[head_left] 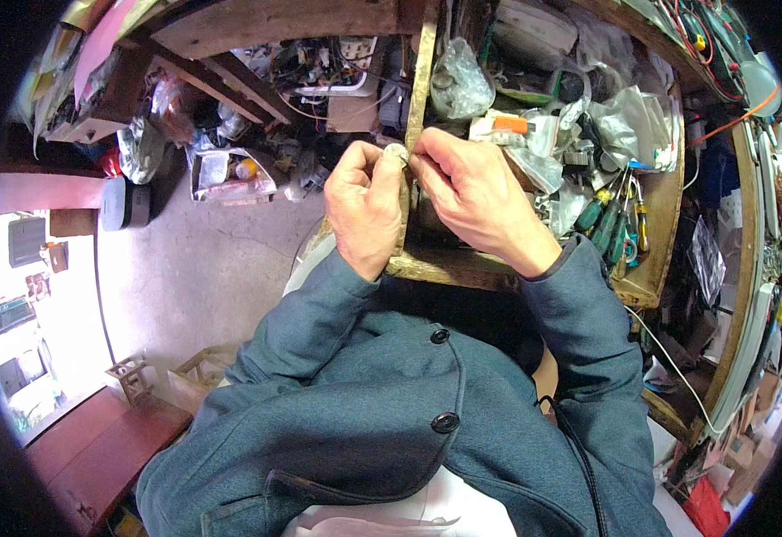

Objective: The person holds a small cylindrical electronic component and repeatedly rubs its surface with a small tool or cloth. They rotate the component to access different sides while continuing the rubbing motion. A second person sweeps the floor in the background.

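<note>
My left hand [364,204] and my right hand [471,192] meet above the left edge of a wooden workbench [449,266]. Between the fingertips of both hands sits a small round silvery part [396,153]. The left thumb and forefinger pinch it from the left. From the right, the right fingertips touch it. What the part is I cannot tell. Both forearms are in blue-grey jacket sleeves that rise from the lower edge.
Clear plastic bags [628,121], green-handled screwdrivers [607,222] and small parts crowd the bench to the right. Wires and a white box [337,72] lie behind. Grey concrete floor [203,259] is on the left, with a low red bench [105,447] at the lower left.
</note>
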Tool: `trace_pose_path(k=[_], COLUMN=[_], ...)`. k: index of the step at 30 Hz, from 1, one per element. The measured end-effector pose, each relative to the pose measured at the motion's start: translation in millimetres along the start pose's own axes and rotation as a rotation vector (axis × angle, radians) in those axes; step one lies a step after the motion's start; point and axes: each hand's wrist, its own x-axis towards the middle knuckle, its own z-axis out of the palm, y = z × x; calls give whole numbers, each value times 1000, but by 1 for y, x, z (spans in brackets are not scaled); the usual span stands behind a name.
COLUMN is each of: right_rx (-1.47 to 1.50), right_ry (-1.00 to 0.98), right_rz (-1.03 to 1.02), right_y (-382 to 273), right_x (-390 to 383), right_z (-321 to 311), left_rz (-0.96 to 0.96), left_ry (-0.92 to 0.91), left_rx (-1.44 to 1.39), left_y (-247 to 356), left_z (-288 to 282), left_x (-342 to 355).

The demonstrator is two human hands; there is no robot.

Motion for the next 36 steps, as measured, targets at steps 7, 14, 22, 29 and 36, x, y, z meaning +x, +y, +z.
trace_pose_path(k=[7, 14, 22, 29, 36], right_rx=[-18, -4, -20, 147, 210], right_ry=[1, 2, 29, 83, 52], right_rz=[36, 25, 134, 284, 278], right_y=[0, 2, 0, 0, 3], right_x=[0, -1, 1, 0, -4], right_z=[-1, 1, -1, -6, -4], left_rz=[-6, 1, -4, -84, 361], left_ry=[-12, -8, -9, -23, -68], left_rx=[-21, -2, -30, -103, 337], left_y=[1, 1, 2, 7, 15], left_z=[0, -1, -1, -1, -12], left_x=[0, 0, 0, -2, 4])
